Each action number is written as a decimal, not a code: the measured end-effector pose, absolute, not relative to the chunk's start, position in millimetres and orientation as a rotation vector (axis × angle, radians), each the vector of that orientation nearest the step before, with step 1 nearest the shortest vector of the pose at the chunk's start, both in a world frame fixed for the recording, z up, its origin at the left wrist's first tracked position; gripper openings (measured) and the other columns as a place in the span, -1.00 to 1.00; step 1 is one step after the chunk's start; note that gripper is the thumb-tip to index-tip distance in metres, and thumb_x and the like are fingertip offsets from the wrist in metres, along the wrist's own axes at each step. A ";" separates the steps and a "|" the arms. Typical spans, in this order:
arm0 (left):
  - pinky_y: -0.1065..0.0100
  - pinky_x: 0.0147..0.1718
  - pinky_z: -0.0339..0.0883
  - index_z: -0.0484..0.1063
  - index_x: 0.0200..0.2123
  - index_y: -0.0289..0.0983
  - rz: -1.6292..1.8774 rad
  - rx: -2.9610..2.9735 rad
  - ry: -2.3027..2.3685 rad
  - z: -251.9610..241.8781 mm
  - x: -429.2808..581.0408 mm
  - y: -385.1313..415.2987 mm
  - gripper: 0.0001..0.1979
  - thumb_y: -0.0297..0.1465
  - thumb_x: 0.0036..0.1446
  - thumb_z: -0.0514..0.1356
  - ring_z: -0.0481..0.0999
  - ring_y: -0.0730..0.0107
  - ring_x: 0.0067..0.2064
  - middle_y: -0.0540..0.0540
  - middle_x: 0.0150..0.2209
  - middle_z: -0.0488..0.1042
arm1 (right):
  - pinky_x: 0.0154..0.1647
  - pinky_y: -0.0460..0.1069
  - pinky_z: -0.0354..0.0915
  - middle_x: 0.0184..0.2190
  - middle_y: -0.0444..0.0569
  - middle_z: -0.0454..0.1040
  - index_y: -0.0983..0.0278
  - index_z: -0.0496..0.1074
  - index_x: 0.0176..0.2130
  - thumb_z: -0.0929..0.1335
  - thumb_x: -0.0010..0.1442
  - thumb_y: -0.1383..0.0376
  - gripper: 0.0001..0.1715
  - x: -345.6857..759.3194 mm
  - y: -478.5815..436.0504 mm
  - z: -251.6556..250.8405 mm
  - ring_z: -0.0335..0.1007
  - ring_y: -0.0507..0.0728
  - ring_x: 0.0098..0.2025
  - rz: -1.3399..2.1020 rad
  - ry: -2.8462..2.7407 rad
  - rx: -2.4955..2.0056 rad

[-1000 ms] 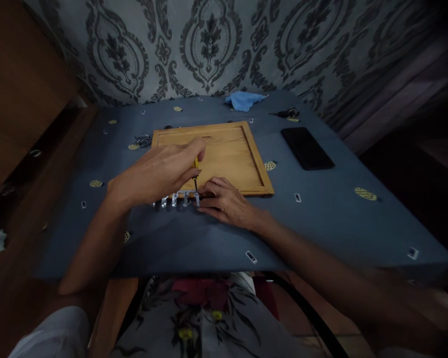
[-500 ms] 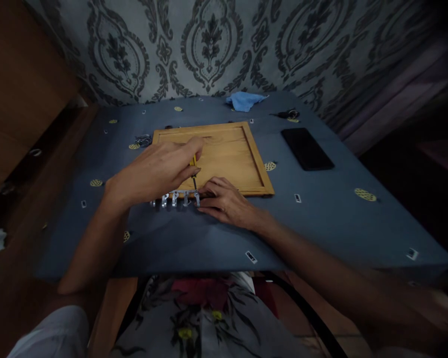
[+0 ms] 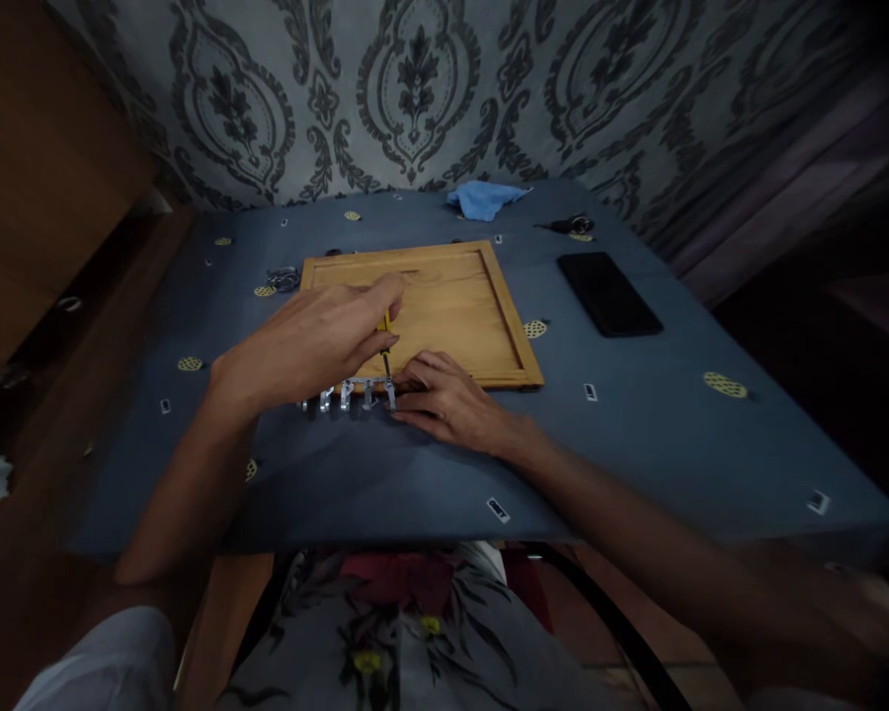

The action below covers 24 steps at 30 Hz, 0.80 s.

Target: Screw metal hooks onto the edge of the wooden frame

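Note:
A framed wooden board [image 3: 444,316] lies flat on the blue-grey table. Along its near edge runs a metal strip with several silver hooks [image 3: 346,397] that stick out toward me. My left hand [image 3: 318,331] is closed on a screwdriver with a yellow handle [image 3: 383,321], held upright above the strip. The screwdriver's tip is down at the strip's right end, by the last hook. My right hand [image 3: 448,400] pinches the right end of the strip against the board's edge, and its fingertips hide that end.
A black phone [image 3: 608,294] lies right of the board. Behind are a blue cloth [image 3: 484,199] and a dark tool [image 3: 569,225]. Small metal items [image 3: 283,278] sit by the board's far left corner. The tablecloth [image 3: 637,444] reaches the near edge; a patterned wall stands behind.

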<state>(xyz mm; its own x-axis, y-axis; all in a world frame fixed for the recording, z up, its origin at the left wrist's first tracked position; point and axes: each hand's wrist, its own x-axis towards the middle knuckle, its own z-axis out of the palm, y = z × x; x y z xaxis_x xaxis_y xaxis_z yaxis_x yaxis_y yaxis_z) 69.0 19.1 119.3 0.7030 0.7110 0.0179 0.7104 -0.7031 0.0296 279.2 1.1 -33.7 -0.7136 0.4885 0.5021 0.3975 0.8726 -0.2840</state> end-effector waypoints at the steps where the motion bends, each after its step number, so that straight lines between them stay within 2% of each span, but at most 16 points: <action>1: 0.31 -0.38 0.15 0.33 -0.02 -0.22 0.049 2.883 1.198 119.3 68.8 19.1 -0.87 -0.38 0.39 0.12 0.53 0.23 -0.27 -0.05 -0.32 0.53 | -0.01 0.10 0.22 -0.13 0.09 0.51 0.25 0.65 -0.14 0.30 0.47 0.13 -0.63 279.2 1.1 -33.6 0.28 0.19 -0.06 0.210 -2.458 -0.641; 15: 0.33 -0.40 0.11 0.31 -0.05 -0.23 0.070 2.912 1.163 119.6 68.2 18.7 -0.89 -0.38 0.39 0.12 0.51 0.27 -0.32 -0.01 -0.37 0.47 | -0.02 0.10 0.23 -0.15 0.07 0.49 0.22 0.64 -0.15 0.29 0.47 0.12 -0.63 278.7 2.0 -34.1 0.29 0.19 -0.08 0.183 -2.460 -0.648; 24: 0.34 -0.38 0.13 0.32 -0.01 -0.25 0.051 2.875 1.170 119.4 67.4 18.5 -0.85 -0.38 0.39 0.10 0.51 0.26 -0.29 -0.05 -0.31 0.51 | -0.01 0.11 0.23 -0.13 0.07 0.49 0.23 0.64 -0.14 0.29 0.48 0.13 -0.63 279.4 1.2 -34.2 0.29 0.20 -0.06 0.206 -2.471 -0.659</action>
<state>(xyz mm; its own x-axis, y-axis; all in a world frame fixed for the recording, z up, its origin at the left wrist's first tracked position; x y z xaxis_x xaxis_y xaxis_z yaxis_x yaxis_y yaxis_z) 67.4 18.5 119.4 0.7157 0.6982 0.0165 0.6970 -0.7155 0.0466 279.4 1.2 -34.2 -0.7173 0.4987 0.4866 0.4114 0.8668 -0.2819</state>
